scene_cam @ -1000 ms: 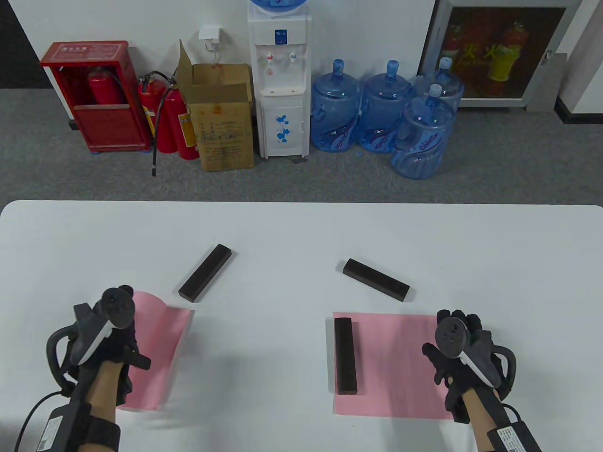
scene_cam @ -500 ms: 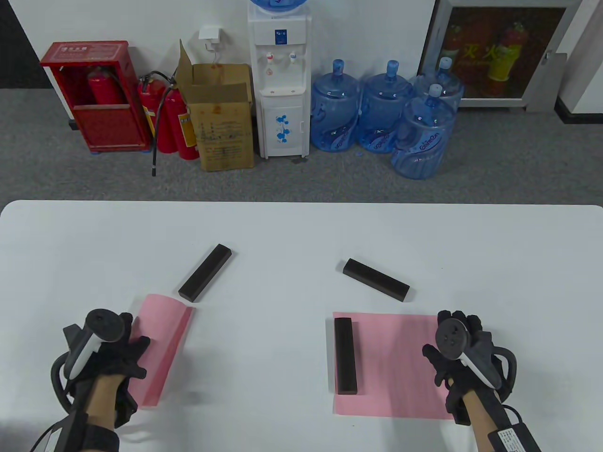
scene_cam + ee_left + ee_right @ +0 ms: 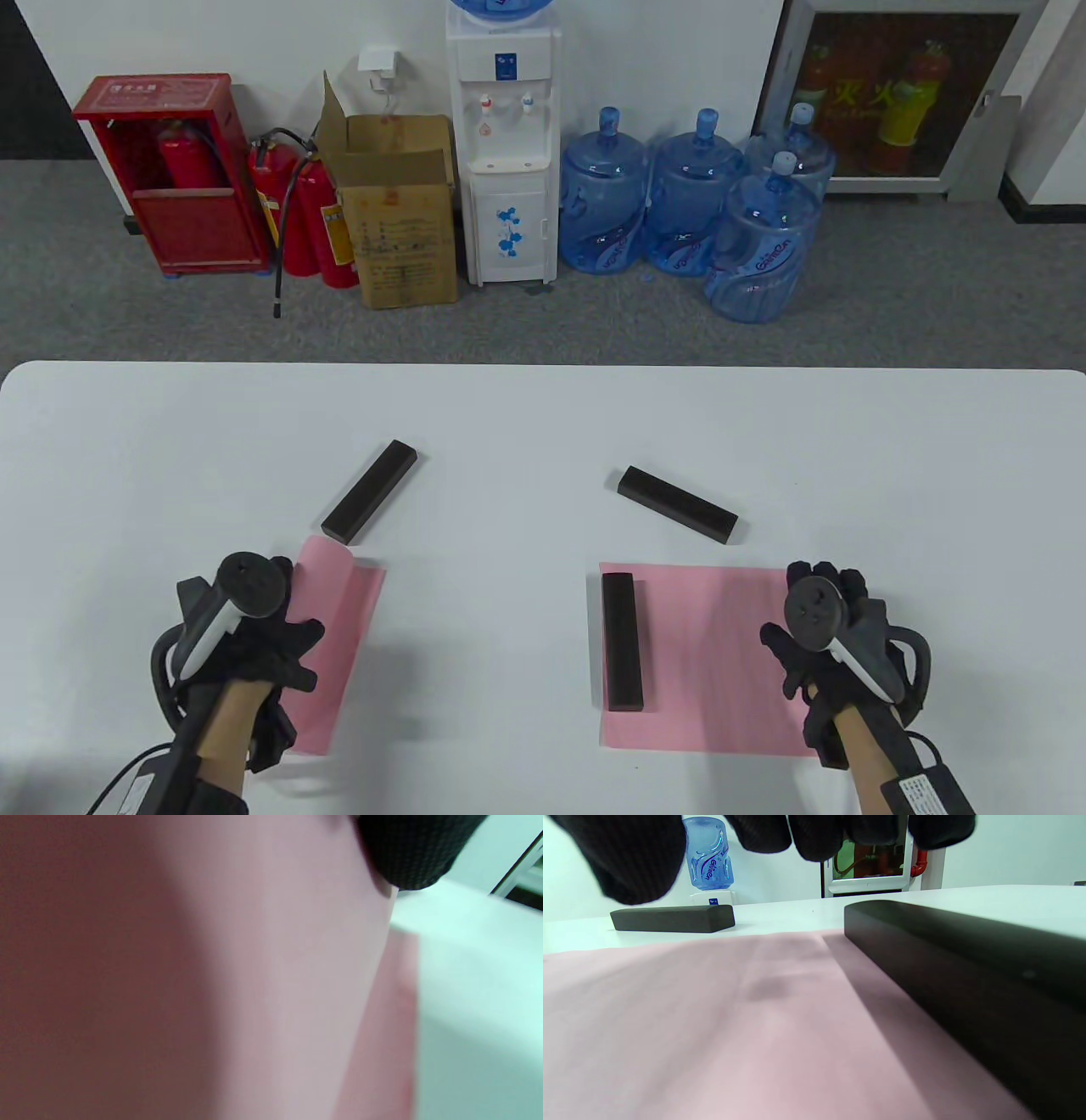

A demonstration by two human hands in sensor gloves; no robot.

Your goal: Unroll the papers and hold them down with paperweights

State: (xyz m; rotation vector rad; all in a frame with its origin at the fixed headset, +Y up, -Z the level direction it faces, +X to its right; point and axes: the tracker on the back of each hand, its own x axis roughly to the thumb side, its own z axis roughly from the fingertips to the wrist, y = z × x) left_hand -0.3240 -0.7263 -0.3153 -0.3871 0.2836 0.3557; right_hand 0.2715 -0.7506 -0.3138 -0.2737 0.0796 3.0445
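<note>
**Left sheet half open, right sheet pinned at one end**

The step in hand looked to be the unrolling of the left paper [image 3: 339, 645], which lay near the table's [image 3: 543, 407] front-left corner. To do it well, the left hand [image 3: 254, 645] should press flat and sweep toward the middle of the table, keeping the sheet square to the front edge, and not lift off until a weight sits on the freed end; otherwise the curl would likely spring back. The nearest spare weight [image 3: 370, 491] lay just beyond the sheet's far corner, within easy reach.

The left hand rested on that pink sheet with its fingers spread, not clamped on anything. The right hand [image 3: 836, 637] lay on the right end of the right paper [image 3: 704, 658], near the front-right corner; whether its fingers pressed down or merely hovered I could not tell.

The right paper lay flat, a dark bar [image 3: 622, 641] across its left end. Another bar [image 3: 677, 503] sat just beyond its far edge, on bare table.
</note>
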